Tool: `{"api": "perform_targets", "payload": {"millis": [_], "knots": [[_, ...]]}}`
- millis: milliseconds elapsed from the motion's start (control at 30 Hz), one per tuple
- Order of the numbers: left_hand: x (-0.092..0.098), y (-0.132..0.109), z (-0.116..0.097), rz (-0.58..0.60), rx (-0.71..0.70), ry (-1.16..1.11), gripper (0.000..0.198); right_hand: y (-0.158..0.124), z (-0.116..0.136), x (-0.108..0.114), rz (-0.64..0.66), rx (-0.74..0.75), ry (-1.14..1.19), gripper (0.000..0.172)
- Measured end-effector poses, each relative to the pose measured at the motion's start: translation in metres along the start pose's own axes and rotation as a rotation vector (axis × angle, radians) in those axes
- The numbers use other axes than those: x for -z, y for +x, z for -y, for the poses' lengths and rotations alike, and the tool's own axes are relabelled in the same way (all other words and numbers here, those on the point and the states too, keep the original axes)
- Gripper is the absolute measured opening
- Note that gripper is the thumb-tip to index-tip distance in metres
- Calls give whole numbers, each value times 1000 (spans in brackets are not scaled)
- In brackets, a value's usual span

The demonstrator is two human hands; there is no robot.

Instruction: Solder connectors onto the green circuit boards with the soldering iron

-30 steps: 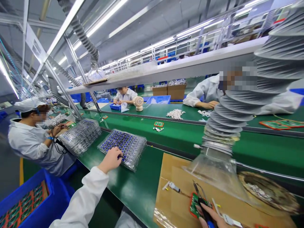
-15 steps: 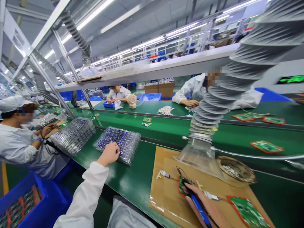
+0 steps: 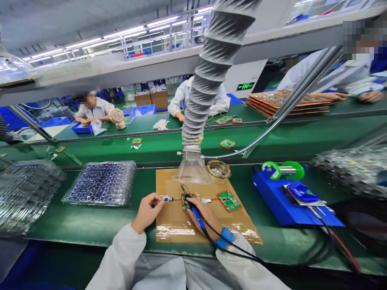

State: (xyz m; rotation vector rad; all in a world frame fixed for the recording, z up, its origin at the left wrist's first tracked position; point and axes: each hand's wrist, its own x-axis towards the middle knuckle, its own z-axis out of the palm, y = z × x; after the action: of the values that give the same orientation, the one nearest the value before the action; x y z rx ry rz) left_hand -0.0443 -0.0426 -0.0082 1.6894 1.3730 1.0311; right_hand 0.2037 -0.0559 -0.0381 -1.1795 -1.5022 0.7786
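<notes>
My left hand [image 3: 147, 210] rests on the brown cardboard mat [image 3: 172, 225], fingers pinched on a small white connector [image 3: 166, 198] with a thin wire. My right hand [image 3: 203, 215] is wrapped round a blue-handled soldering iron [image 3: 196, 213], its tip at a small red-edged green circuit board [image 3: 184, 201]. A blue wrist strap [image 3: 224, 237] with a black cord sits on my right wrist. A second green board [image 3: 229, 200] lies to the right on the mat. A clear fume hood [image 3: 192, 169] on a grey ribbed hose [image 3: 208, 76] hangs just above the work.
A stack of clear trays with blue parts [image 3: 101, 183] lies left on the green bench; more trays [image 3: 24, 193] further left. A blue solder station [image 3: 290, 199] with a green reel [image 3: 282, 170] stands right. A tip-cleaner bowl [image 3: 218, 169] sits behind. Other workers sit across the conveyor [image 3: 151, 149].
My left hand left the tray of blue parts and came to the mat, now pinching the small connector. The view swung right and down. My right hand kept the iron at the board.
</notes>
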Motion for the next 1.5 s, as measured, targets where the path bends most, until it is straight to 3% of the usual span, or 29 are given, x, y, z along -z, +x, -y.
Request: {"api": "perform_targets", "payload": {"millis": [133,367,600,800,967,1233,1367,1500], "knots": [[-33,26,2,-29,-56,-165,21,-2,-6,7,71,5,-41,32],[-39,37,6,-87,97,-400,28,-18,-15,-2,54,-40,-68,40],[-45,37,-9,208,182,-332,29,-8,-24,8,147,-23,-70,39],[-64,31,-29,331,156,-221,21,-5,1,3,-53,-158,265,36],[-71,19,-37,273,105,-142,19,-5,14,-4,-123,-281,399,32],[-71,14,-42,168,114,-140,18,-9,16,-3,-177,-337,428,35],[-73,13,-43,138,25,-113,13,-9,20,-4,-197,-360,461,39],[-74,9,-45,128,-47,-58,11,-9,26,-5,-195,-336,471,32]]}}
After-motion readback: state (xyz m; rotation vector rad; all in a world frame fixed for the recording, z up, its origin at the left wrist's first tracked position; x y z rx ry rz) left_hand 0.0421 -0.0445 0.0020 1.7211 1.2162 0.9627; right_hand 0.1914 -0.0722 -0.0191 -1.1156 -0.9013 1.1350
